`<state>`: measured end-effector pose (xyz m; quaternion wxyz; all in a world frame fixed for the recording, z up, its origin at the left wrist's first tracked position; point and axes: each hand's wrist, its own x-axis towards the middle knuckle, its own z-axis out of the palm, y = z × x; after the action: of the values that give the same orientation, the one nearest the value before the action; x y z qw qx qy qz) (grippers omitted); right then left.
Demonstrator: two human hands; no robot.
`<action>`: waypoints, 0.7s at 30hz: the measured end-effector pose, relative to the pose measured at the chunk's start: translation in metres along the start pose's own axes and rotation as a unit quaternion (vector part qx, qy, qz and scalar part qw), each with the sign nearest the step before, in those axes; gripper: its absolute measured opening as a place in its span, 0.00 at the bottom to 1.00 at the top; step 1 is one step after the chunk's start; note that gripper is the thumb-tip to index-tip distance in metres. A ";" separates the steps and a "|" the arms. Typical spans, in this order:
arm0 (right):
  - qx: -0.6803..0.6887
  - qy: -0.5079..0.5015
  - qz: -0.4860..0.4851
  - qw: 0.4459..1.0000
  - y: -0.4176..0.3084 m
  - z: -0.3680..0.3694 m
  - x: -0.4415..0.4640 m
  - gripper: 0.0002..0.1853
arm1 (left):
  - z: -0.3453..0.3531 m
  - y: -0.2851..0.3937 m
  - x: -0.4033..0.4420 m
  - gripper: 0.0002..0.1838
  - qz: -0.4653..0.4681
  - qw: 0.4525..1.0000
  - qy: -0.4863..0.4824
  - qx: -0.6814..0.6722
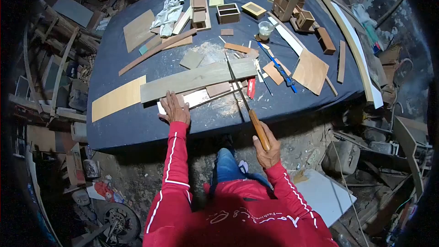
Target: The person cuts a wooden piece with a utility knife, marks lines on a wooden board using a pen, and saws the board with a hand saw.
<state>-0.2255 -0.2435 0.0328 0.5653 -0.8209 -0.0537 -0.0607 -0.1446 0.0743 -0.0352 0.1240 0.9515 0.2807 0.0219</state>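
My right hand [267, 147] is wrapped around the wooden handle of a handsaw [259, 130]. The saw's narrow dark blade points away from me and lies across a long grey wooden plank [196, 78] near its right end. My left hand [175, 109] rests with fingers stretched out at the plank's near edge, toward its left part. Beneath and in front of the plank is a whitish board [197, 98] with a small brown wood block [218, 89] on it. A red-handled tool [251, 88], its kind unclear, lies just right of the blade.
On the dark cloth-covered table [123, 132] lie a yellowish thin panel [119, 98], a crumpled cloth [169, 13], a blue tool [279, 68], a plastic cup [265, 29], small wooden boxes [228, 13] and a little drawer cabinet [286, 1]. Long strips [352, 41] run along the right side.
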 end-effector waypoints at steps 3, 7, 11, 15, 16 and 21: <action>-0.002 0.011 -0.016 1.000 -0.005 0.004 0.000 0.25 | -0.014 0.024 0.001 0.40 0.040 0.997 0.065 -0.031; 0.006 -0.002 0.041 0.999 -0.017 0.006 0.005 0.25 | 0.005 0.078 0.053 0.42 0.211 0.973 0.080 -0.044; -0.031 0.027 -0.011 0.999 -0.013 0.006 0.010 0.24 | 0.000 0.112 0.070 0.46 0.267 0.963 0.021 -0.013; -0.025 0.033 -0.011 0.999 -0.016 0.003 0.012 0.24 | 0.008 0.113 0.085 0.50 0.316 0.945 -0.074 0.036; -0.024 0.034 -0.006 0.999 -0.017 0.003 0.012 0.24 | 0.010 0.111 0.090 0.48 0.328 0.942 -0.067 0.030; -0.026 0.012 0.051 0.998 -0.029 0.004 0.010 0.24 | 0.006 0.101 0.095 0.43 0.380 0.923 -0.049 0.027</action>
<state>-0.2203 -0.2291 0.0597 0.5471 -0.8359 -0.0028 -0.0431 -0.0107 0.0415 -0.0188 0.0938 0.9896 -0.1083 0.0131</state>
